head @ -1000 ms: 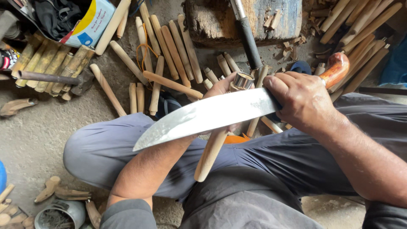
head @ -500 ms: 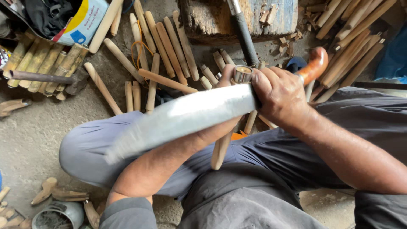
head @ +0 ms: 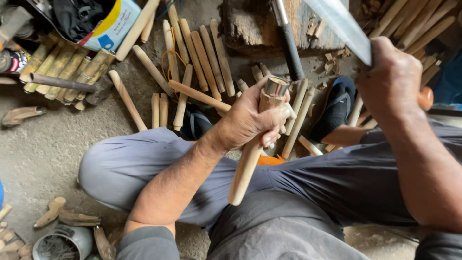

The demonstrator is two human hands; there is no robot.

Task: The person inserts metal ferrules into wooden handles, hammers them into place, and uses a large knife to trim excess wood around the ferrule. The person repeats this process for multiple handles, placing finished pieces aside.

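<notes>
left hand [head: 248, 120] wrapped tight round handle [head: 250, 149] below metal ferrule; stiff, light wood, likely firm there. right hand [head: 392, 79] fist-closed on raised blade [head: 344, 26].

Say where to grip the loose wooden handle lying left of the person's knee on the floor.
Wooden handle: grip mid-shaft from above. It lies flat on bare concrete floor, slim and round, clear of the other sticks; the wider knob end points up-left, so midway gives better balance.
</notes>
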